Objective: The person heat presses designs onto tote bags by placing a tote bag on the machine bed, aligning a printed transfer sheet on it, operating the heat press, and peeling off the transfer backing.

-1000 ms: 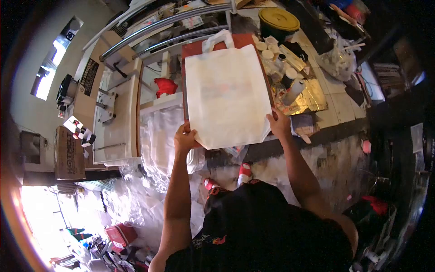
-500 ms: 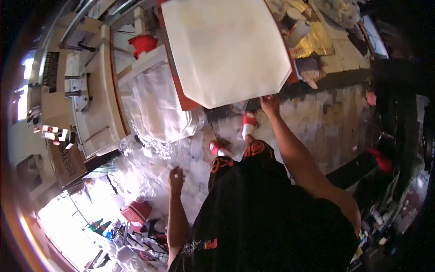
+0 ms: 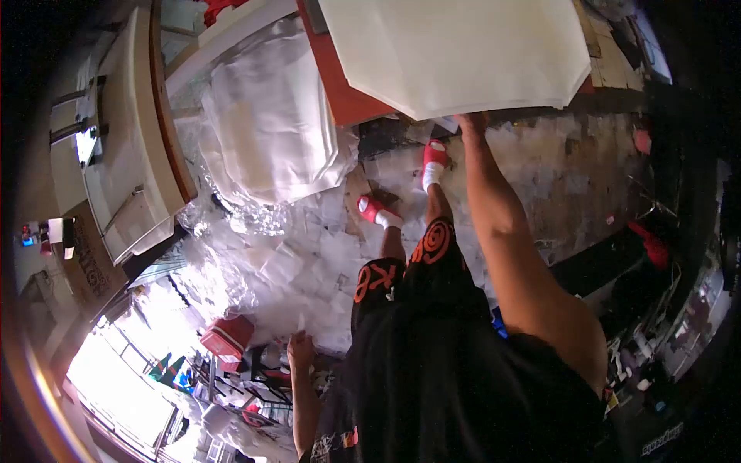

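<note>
A stack of large white sheets (image 3: 463, 54) with cut corners lies on a red-brown board (image 3: 347, 85) at the top of the view. My right hand (image 3: 472, 123) reaches to the near edge of these sheets, and its fingers are hidden under the overhang. Low over the littered floor, my left hand (image 3: 301, 351) hangs away from the stack with its fingers curled together. A faint pale sliver shows above its fingertips, too unclear to name. Left of the board lies another pile of white sheets (image 3: 266, 123) with clear plastic around it.
White scraps cover much of the floor (image 3: 309, 270). Crumpled clear plastic (image 3: 216, 270) lies below the left pile. A pale machine table (image 3: 127, 147) stands at far left, and a red container (image 3: 228, 339) sits at lower left. Red slippers (image 3: 434, 154) are on my feet.
My view has shifted, so the sheets and board appear higher and further right. My left hand has moved lower. My right hand stays at the stack's near edge, its fingers now more hidden.
</note>
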`<state>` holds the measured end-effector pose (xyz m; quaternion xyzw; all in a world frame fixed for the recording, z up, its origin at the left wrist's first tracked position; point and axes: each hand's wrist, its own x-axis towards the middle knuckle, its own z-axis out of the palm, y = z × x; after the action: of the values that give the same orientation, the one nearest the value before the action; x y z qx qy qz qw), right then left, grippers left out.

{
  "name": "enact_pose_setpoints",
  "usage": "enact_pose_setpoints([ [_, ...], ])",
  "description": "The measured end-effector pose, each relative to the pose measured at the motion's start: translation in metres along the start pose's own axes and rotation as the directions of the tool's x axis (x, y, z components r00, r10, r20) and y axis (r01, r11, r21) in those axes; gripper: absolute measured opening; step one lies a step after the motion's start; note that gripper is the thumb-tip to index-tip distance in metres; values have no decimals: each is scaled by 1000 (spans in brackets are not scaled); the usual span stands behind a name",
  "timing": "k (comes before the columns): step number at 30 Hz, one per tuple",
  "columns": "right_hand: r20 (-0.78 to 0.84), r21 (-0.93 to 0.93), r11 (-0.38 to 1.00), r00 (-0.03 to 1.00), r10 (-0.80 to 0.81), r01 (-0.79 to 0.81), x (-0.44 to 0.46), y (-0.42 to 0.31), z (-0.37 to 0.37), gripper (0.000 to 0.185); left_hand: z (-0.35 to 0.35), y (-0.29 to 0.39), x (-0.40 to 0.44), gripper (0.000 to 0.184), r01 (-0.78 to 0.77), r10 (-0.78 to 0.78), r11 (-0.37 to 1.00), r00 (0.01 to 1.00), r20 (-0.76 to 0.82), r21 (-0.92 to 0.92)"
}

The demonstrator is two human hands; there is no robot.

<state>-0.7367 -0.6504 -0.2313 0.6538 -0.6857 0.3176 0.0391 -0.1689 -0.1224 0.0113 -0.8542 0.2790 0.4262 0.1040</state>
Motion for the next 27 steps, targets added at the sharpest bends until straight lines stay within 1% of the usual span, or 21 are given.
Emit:
enact_pose_setpoints([
  [1, 153, 17, 987, 976, 154, -159, 3, -5, -17, 21, -17, 45, -5, 32, -48, 47, 998, 998, -43, -35],
  [2, 449, 0, 890, 795, 408, -456, 6, -13, -46, 19, -27, 81, -7, 31, -156, 153, 987, 984, -93, -34],
  [3, 415, 65, 878, 813, 408, -474, 5, -36, -82, 17, -33, 118, -7, 31, -267, 260, 963, 955, -146, -34],
  [4, 380, 133, 866, 831, 405, -483, -1, -70, -123, 15, -39, 160, -8, 32, -326, 311, 938, 942, -129, -116],
  [5, 529, 102, 836, 741, 414, -539, 13, -111, -174, 15, -43, 202, -9, 34, -377, 361, 905, 925, -117, -198],
  [6, 587, 241, 845, 765, 265, -478, 4, -130, -205, 17, -44, 242, -8, 37, -479, 465, 859, 877, -119, -181],
  [7, 660, 325, 879, 749, 54, -350, -10, -145, -230, 14, -45, 282, -9, 40, -576, 563, 801, 817, -125, -161],
  [8, 780, 439, 791, 617, -99, -427, -14, -161, -257, 14, -45, 324, -14, 40, -687, 670, 706, 727, -151, -175],
  [9, 829, 476, 772, 508, -233, -422, 8, -191, -299, 17, -48, 365, -20, 40, -785, 764, 593, 619, -181, -180],
  [10, 825, 531, 753, 442, -354, -389, 34, -206, -327, 20, -52, 400, -26, 38, -820, 793, 539, 571, -210, -193],
  [11, 837, 511, 773, 421, -349, -375, 58, -211, -348, 18, -60, 428, -32, 37, -849, 817, 486, 525, -238, -206],
  [12, 805, 533, 747, 510, -304, -397, 79, -205, -358, 17, -75, 448, -40, 35, -825, 796, 495, 556, -237, -274],
  [13, 766, 559, 717, 591, -254, -417, 102, -193, -364, 16, -92, 469, -53, 34, -746, 737, 503, 634, -234, -436],
  [15, 777, 523, 596, 628, -41, -609, 153, -166, -367, 17, -110, 489, -39, 40, -739, 683, 331, 617, -391, -586],
  [17, 633, 619, 616, 773, -24, -488, 210, -133, -348, 20, -134, 502, -30, 54, -752, 660, 333, 616, -429, -568],
  [19, 523, 653, 609, 849, 67, -450, 263, -115, -329, 22, -146, 516, -22, 55, -793, 623, 426, 606, -495, -435],
  [21, 433, 734, 515, 889, 148, -443, 307, -97, -289, 21, -148, 527, -13, 48, -788, 584, 488, 615, -530, -375],
  [22, 431, 741, 512, 892, 135, -435, 328, -92, -271, 21, -145, 536, -12, 48, -790, 576, 486, 612, -542, -375],
  [24, 409, 745, 513, 899, 155, -427, 364, -83, -240, 22, -137, 554, -12, 32, -839, 565, 481, 519, -641, -254],
  [25, 407, 751, 509, 902, 143, -420, 377, -79, -227, 22, -133, 561, -10, 32, -840, 557, 481, 515, -651, -251],
  [27, 473, 651, 589, 863, 181, -480, 401, -74, -200, 23, -129, 577, -9, 25, -901, 627, 433, 322, -709, -27],
])
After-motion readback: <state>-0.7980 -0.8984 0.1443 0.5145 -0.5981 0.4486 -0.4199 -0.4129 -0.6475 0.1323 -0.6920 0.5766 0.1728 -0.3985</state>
